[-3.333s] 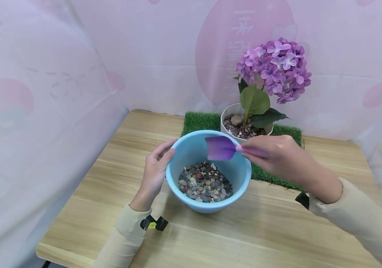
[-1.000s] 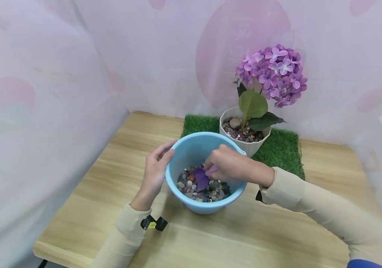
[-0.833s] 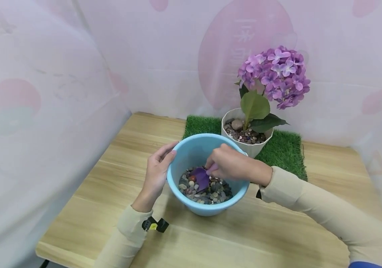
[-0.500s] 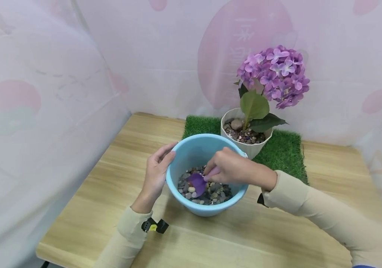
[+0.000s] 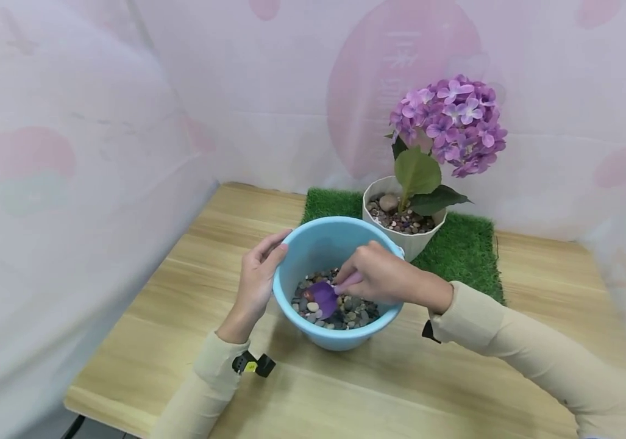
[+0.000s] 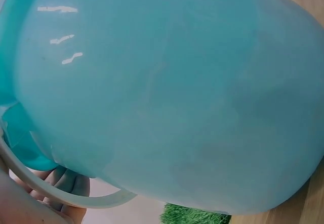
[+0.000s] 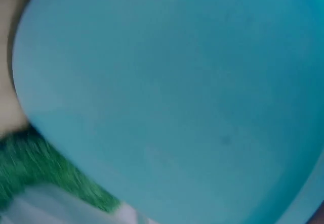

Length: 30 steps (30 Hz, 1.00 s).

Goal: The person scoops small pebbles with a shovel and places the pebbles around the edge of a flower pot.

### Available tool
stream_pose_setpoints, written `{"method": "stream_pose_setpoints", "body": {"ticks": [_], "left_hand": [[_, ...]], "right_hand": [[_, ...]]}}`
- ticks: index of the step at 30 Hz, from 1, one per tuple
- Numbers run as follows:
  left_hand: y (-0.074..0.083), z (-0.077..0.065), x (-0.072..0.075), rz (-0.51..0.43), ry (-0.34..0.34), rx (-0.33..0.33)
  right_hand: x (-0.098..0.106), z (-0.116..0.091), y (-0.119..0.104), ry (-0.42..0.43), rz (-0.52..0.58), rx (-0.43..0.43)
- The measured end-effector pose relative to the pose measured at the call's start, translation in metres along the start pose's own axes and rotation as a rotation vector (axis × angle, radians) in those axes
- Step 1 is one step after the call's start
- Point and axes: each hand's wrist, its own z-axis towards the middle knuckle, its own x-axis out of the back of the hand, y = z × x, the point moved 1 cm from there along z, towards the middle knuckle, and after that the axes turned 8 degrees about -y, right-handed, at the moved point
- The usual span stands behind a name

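A light blue bucket (image 5: pixel 318 336) stands on the wooden table with pebbles (image 5: pixel 355 312) in its bottom. My left hand (image 5: pixel 255 281) grips its left rim, thumb over the edge. In the left wrist view the left fingers (image 6: pixel 63 186) show beside the bucket's pale handle (image 6: pixel 96 202). Inside the bucket, my right hand (image 5: pixel 377 273) holds a small purple shovel (image 5: pixel 323 297) by its lilac handle. The shovel's blade lies among the pebbles, near a reddish stone (image 5: pixel 308 295). The bucket's outer wall (image 7: pixel 162 92) fills the right wrist view, and the right hand's grip is hidden there.
Behind the bucket, a white pot (image 5: pixel 412 245) holds pebbles and a purple hydrangea (image 5: pixel 450 122) on a green turf mat (image 5: pixel 463 250). Pale printed cloth (image 5: pixel 269 146) hangs behind and left of the table (image 5: pixel 181 305).
My right hand has lowered the shovel from above the bucket's rim into the pebbles. Over the last second its blade has shifted slightly left and down. My left hand stays at the rim.
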Motion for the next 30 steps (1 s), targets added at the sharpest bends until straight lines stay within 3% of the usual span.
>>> {"method": "stream_pose_setpoints", "body": {"ticks": [4, 11, 19, 30], "left_hand": [[-0.002, -0.002, 0.002, -0.016, 0.014, 0.015], [-0.007, -0.006, 0.001, -0.041, -0.006, 0.014], [-0.006, -0.004, -0.001, -0.042, -0.019, -0.018], [-0.003, 0.001, 0.001, -0.058, -0.023, -0.032]], "right_hand": [[0.001, 0.002, 0.005, -0.007, 0.038, 0.003], [0.009, -0.006, 0.015, -0.021, 0.229, -0.057], [0.020, -0.017, 0.023, 0.017, 0.308, -0.049], [0.025, -0.027, 0.032, 0.080, 0.432, -0.157]]}}
